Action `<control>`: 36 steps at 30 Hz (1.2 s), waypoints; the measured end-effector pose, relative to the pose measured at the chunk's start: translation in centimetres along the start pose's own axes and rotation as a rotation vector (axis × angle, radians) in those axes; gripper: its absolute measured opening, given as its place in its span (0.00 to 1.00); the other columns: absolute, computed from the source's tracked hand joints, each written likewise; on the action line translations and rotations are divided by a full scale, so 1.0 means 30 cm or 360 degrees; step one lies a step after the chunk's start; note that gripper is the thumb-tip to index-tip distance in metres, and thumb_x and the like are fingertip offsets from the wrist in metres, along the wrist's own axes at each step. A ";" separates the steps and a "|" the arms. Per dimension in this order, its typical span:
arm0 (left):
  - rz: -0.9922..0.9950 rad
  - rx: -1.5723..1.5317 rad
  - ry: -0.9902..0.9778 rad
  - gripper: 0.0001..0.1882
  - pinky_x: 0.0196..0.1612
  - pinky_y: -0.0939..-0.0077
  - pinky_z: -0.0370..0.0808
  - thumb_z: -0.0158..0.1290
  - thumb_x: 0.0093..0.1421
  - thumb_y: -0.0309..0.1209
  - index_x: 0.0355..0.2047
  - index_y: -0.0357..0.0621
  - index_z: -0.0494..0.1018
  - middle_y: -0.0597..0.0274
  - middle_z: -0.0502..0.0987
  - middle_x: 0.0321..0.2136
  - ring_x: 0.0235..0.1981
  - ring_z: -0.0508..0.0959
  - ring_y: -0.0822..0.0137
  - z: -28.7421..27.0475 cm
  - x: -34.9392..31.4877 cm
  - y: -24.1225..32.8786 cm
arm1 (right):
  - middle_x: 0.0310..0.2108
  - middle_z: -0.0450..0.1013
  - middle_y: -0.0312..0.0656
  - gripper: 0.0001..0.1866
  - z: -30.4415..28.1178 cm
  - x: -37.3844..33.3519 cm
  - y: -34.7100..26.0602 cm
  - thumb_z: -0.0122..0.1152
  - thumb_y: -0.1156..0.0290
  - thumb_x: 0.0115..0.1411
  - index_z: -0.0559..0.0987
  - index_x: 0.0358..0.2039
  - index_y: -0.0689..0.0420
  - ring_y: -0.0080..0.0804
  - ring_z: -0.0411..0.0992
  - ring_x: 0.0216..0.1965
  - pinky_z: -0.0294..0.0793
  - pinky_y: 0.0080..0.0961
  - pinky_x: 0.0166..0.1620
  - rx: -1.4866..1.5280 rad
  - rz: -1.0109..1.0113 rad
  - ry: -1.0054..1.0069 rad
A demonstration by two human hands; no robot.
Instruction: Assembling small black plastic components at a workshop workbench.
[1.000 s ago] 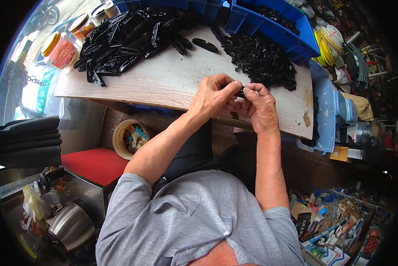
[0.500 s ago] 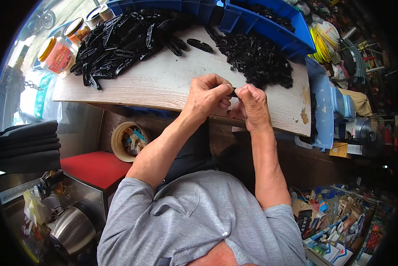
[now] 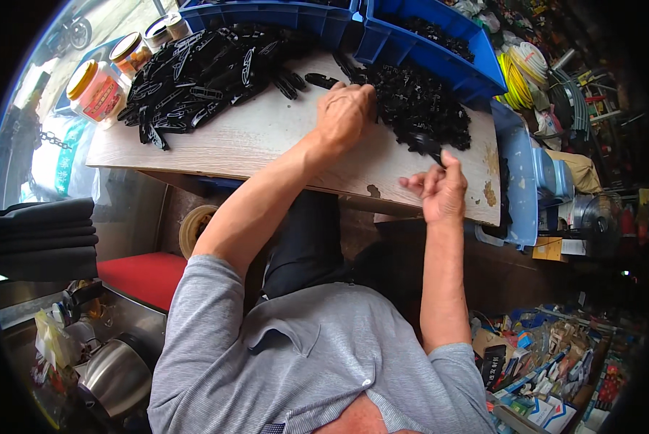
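Note:
My left hand (image 3: 344, 114) is over the table with its fingers curled down and together. Its fingertips are hidden at the left edge of a heap of small black plastic parts (image 3: 429, 108). Just beyond it lies a long black plastic piece (image 3: 322, 80). Near the table's front right, my right hand (image 3: 443, 189) has its thumb raised against a dark, motion-blurred black plastic part (image 3: 434, 155), close to the heap's near edge. Its other fingers are bent loosely. A larger pile of long black plastic pieces (image 3: 201, 76) covers the table's far left.
Two blue bins (image 3: 429, 47) stand along the back of the pale wooden table (image 3: 245, 141). Lidded jars (image 3: 95, 90) stand at the left. Below the table are a waste bucket (image 3: 192, 230) and a red-topped cabinet (image 3: 140, 278). Blue tubs (image 3: 518, 181) stand beyond the right edge.
My hands have parted from their joined position near the table's front edge. The left has moved away from me to the heap; the right has shifted right and slightly nearer me.

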State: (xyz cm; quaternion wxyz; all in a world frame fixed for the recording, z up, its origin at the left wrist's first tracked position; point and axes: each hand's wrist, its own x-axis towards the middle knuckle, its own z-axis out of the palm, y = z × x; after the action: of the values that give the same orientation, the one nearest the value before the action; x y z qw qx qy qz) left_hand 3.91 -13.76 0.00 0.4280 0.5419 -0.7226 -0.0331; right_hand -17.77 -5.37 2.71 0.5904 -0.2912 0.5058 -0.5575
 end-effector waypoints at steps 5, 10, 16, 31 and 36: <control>0.0067 0.0147 -0.0066 0.06 0.39 0.61 0.72 0.57 0.50 0.28 0.30 0.47 0.73 0.58 0.77 0.28 0.35 0.76 0.53 0.030 -0.007 0.014 | 0.07 0.57 0.38 0.20 -0.167 0.066 -0.109 0.63 0.53 0.58 0.66 0.25 0.55 0.41 0.71 0.18 0.82 0.58 0.38 0.0203 -0.0070 0.0614; 0.0015 0.0179 -0.0106 0.10 0.41 0.60 0.72 0.57 0.50 0.27 0.35 0.47 0.73 0.58 0.77 0.31 0.37 0.76 0.53 0.017 -0.039 0.019 | 0.09 0.57 0.42 0.23 -0.290 0.107 -0.158 0.63 0.53 0.58 0.64 0.39 0.57 0.47 0.71 0.21 0.79 0.61 0.41 0.0275 -0.0163 0.0889; -0.0030 0.0187 -0.0095 0.13 0.42 0.58 0.72 0.57 0.51 0.27 0.39 0.47 0.73 0.57 0.76 0.33 0.39 0.75 0.52 -0.015 -0.063 0.006 | 0.10 0.60 0.41 0.20 -0.231 0.088 -0.115 0.63 0.59 0.59 0.67 0.40 0.59 0.44 0.72 0.19 0.82 0.54 0.36 0.0185 -0.0167 0.0658; 0.0225 -0.0434 0.0512 0.15 0.34 0.67 0.76 0.60 0.49 0.15 0.36 0.40 0.70 0.55 0.77 0.32 0.32 0.79 0.54 -0.091 -0.138 0.108 | 0.11 0.65 0.33 0.14 0.054 0.018 0.011 0.66 0.64 0.60 0.74 0.41 0.56 0.31 0.74 0.17 0.83 0.41 0.28 -0.0140 -0.0118 -0.0257; 0.0262 -0.0504 0.0364 0.14 0.37 0.65 0.76 0.59 0.50 0.15 0.37 0.40 0.71 0.54 0.77 0.33 0.34 0.79 0.51 -0.093 -0.154 0.130 | 0.12 0.66 0.36 0.18 0.122 0.022 0.034 0.68 0.65 0.59 0.76 0.46 0.59 0.28 0.69 0.13 0.77 0.30 0.24 -0.0219 -0.0140 -0.0424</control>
State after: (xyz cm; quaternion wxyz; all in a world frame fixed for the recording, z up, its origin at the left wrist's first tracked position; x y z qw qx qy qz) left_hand 3.00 -7.25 1.07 0.5883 0.4071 -0.6969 -0.0494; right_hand -14.10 -6.60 2.76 0.6060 -0.4243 0.4466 -0.5033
